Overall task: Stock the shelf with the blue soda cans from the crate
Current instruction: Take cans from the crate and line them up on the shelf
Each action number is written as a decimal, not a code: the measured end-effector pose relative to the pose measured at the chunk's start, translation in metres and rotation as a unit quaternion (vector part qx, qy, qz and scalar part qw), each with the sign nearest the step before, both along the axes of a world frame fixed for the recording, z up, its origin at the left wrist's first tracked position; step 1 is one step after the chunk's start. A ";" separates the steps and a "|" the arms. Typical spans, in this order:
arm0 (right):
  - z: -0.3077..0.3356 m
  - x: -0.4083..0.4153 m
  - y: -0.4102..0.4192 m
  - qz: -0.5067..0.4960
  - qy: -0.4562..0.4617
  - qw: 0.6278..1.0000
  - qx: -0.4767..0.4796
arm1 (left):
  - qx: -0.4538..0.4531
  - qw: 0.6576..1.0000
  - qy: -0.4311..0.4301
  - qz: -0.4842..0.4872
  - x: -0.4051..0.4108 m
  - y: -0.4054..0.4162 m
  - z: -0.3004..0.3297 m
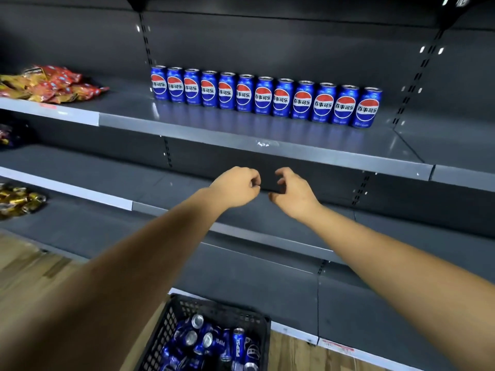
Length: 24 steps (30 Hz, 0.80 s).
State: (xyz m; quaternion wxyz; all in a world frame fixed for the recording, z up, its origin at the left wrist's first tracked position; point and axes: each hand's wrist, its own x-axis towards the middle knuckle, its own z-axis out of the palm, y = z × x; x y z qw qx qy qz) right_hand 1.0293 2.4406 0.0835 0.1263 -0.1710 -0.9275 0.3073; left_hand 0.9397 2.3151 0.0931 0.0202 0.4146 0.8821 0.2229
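A row of several blue soda cans (263, 96) stands upright along the back of the grey shelf (241, 140), labels facing out. Below, at the bottom of the view, a black plastic crate (171, 319) holds several more blue cans (206, 341), some lying, some upright. My left hand (237, 187) and my right hand (293, 190) hang in the air side by side in front of the shelf below the stocked one. Both have loosely curled fingers and hold nothing. They are a short gap apart and well below the can row.
Red and yellow snack bags (51, 84) lie at the left end of the stocked shelf. Gold-wrapped items (18, 200) sit on a lower shelf at far left. Shelf room extends right of the can row. Wooden floor (29, 271) shows around the crate.
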 end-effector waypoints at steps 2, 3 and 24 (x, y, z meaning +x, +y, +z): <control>-0.007 0.006 -0.002 0.005 -0.012 1.000 0.007 | 0.000 1.000 -0.016 0.003 0.007 -0.003 -0.009; -0.011 0.008 -0.004 0.004 -0.016 1.000 0.006 | -0.002 1.000 -0.026 0.002 0.010 -0.006 -0.014; -0.120 0.009 -0.116 -0.095 -0.066 0.990 -0.075 | -0.107 0.987 -0.116 -0.021 -0.002 -0.137 -0.128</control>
